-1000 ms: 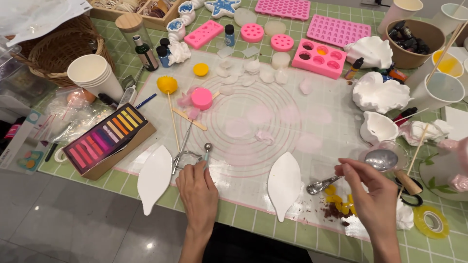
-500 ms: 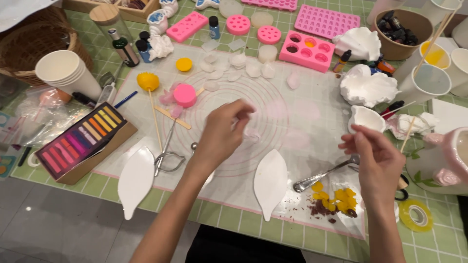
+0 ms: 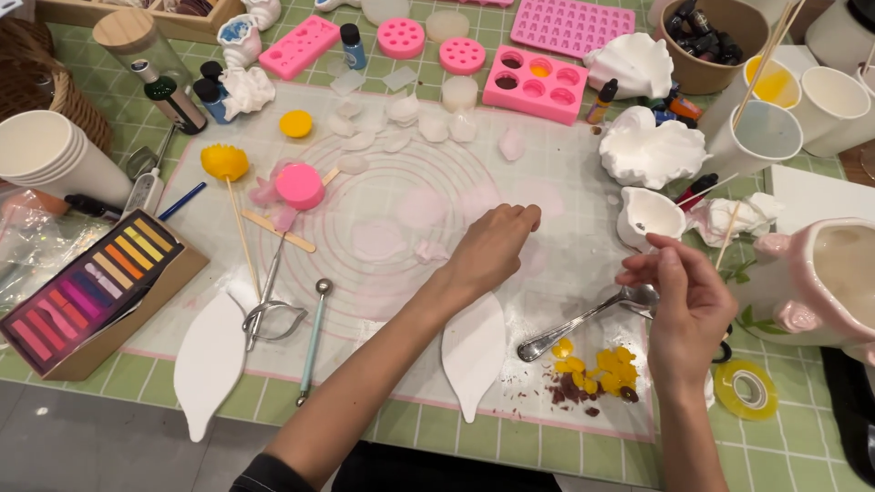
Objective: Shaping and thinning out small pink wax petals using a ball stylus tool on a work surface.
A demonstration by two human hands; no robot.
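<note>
The left hand [image 3: 492, 248] is reaching out over the translucent mat [image 3: 401, 210], fingers curled loosely, holding nothing visible. The right hand [image 3: 685, 301] is pinching at the metal spoon [image 3: 583, 323], lying just beside it; the spoon looks stiff, light, best taken mid-handle.

Two bare forearms, entering from the bottom edge of the frame, no watch, bracelet or ring visible. Dark sleeve edge, black or near it, pushed up at the bottom centre-left on the left arm. Left hand [image 3: 492, 248] and right hand [image 3: 688, 310] ungloved, nails short and unpainted as far as visible.
</note>
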